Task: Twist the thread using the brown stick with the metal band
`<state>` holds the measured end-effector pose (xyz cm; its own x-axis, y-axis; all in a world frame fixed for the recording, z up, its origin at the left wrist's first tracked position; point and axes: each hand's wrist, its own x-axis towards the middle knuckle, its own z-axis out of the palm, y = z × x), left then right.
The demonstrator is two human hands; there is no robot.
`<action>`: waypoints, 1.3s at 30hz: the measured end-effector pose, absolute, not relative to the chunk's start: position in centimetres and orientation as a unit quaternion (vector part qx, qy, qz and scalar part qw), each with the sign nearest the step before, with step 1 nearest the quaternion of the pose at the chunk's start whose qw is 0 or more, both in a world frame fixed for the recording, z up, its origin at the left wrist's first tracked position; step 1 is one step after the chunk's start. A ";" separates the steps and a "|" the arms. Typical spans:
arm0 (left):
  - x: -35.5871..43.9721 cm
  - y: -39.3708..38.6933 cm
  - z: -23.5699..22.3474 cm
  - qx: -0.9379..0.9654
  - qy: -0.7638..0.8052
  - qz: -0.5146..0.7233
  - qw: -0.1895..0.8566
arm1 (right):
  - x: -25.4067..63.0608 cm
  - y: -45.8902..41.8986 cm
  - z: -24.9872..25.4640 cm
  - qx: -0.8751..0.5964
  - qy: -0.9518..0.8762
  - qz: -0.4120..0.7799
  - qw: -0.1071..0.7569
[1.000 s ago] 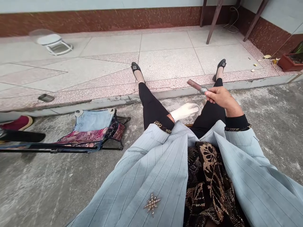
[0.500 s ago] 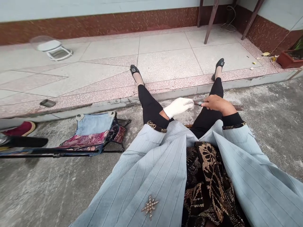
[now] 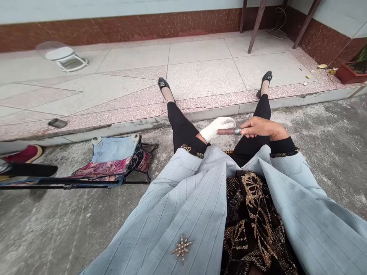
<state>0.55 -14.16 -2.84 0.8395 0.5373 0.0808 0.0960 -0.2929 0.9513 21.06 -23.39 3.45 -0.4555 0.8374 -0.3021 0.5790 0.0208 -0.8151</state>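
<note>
My right hand (image 3: 259, 128), bare, is closed around a slim tool with a brown handle (image 3: 226, 131) and a silvery wire-like band near my fingers. The handle's end points left, across the front of my white-gloved left hand (image 3: 218, 128). That glove is loosely cupped, its fingers curved and apart from the thumb side, beside the handle; whether it touches the handle is hard to see. The rest of the tool is hidden behind my right hand. Both hands are above my spread legs, in front of my light blue jacket (image 3: 183, 202).
Left of me stands a low folding seat (image 3: 114, 151) with patchwork cloth, near another person's red shoe (image 3: 24, 154). A raised tiled step (image 3: 200, 76) carries my feet, a white stool (image 3: 67, 59) and a small dark block (image 3: 57, 123). A planter (image 3: 351, 72) is far right.
My left glove has loosened from the tool's left end, and the brown handle now shows in front of it. The dark length that stuck out right of my right wrist is out of sight.
</note>
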 end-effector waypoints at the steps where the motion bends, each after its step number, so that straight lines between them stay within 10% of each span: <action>1: 0.6 -14.6 -3.2 0.758 0.217 0.210 0.579 | 21.0 -23.4 3.5 -0.515 -0.693 0.476 0.169; 9: 0.8 -17.4 -3.0 0.784 0.199 0.120 0.575 | 21.0 -22.5 3.1 -0.649 -0.557 0.350 0.383; 18: 0.0 -16.4 -1.0 0.931 0.234 0.069 0.271 | 22.0 -22.5 2.0 -0.741 -0.636 0.138 0.164; 24: -0.4 -15.3 0.4 0.961 0.212 0.084 0.157 | 21.8 -22.5 2.1 -0.654 -0.681 0.330 -0.004; 30: 0.0 -14.3 1.2 0.940 0.151 0.115 0.282 | 21.9 -23.3 2.9 -0.494 -0.717 0.491 0.029; 39: 0.9 -17.0 -3.2 0.814 0.195 0.098 0.539 | 22.1 -24.0 4.4 -0.565 -0.614 0.409 0.369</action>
